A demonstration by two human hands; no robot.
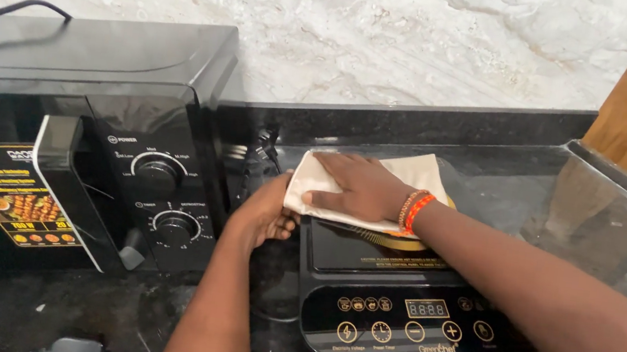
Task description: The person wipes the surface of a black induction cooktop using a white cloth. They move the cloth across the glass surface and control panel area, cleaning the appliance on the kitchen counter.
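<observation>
A cream cloth [407, 180] is pressed flat on the far part of the black induction cooktop [367, 261] by the right hand [363, 188], fingers together and laid flat. The cooktop's left edge is gripped by the left hand [266, 214], fingers curled, prob. to steady it. Microwave [98, 136] crowds the left; bare counter [608, 217] lies to the right.
</observation>
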